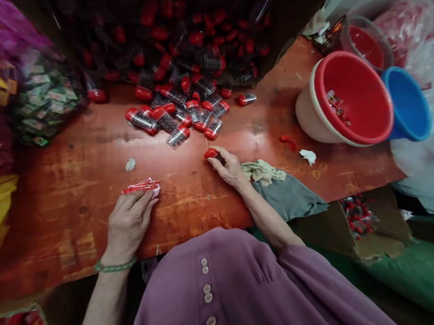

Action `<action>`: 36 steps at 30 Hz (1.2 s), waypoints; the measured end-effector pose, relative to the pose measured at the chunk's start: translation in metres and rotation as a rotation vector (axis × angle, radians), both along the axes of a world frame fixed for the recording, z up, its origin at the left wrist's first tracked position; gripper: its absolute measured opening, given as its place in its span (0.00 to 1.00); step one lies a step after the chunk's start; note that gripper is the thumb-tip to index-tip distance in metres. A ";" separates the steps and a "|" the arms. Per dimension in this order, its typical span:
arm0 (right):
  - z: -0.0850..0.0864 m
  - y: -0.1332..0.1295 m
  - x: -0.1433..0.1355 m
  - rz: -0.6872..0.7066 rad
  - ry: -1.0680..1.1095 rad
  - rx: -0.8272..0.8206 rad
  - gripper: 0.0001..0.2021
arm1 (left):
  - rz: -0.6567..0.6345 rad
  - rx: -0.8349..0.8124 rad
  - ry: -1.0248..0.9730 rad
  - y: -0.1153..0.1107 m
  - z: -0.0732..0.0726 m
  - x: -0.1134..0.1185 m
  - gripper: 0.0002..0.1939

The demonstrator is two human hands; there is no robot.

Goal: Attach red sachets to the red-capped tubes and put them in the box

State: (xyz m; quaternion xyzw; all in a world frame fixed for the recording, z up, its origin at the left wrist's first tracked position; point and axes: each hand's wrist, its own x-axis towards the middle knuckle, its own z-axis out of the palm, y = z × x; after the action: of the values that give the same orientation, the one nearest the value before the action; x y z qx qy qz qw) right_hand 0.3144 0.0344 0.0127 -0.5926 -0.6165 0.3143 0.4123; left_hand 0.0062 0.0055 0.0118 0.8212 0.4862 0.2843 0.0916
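My left hand [130, 214], with a green bracelet at the wrist, has its fingers closed on a few flat red packets [142, 186] above the table's front part. To the right, my right hand [229, 167] grips a small clear container with a red cap [211, 153], its body mostly covered by the fingers. Beyond both hands lies a loose pile of similar red-capped clear containers [178, 136] with dark contents. One container [246, 99] rests apart at the pile's right.
A large dark box [286, 31] of red-capped containers stands behind the pile. Red [360, 95] and blue [408, 104] buckets are at the right, a grey-green cloth [288, 195] near my right forearm. Bags of green packets [49, 96] sit at the left. An orange-brown table [91, 155] carries these.
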 end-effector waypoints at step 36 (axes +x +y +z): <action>-0.018 0.001 -0.002 -0.084 -0.191 0.077 0.15 | 0.037 0.065 0.171 -0.015 0.000 -0.027 0.12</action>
State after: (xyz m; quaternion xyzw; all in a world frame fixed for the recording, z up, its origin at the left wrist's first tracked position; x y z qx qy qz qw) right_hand 0.3125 0.0359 -0.0055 -0.6290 -0.6391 0.2149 0.3869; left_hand -0.0211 -0.0090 0.0120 0.8360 0.4979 0.2302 0.0179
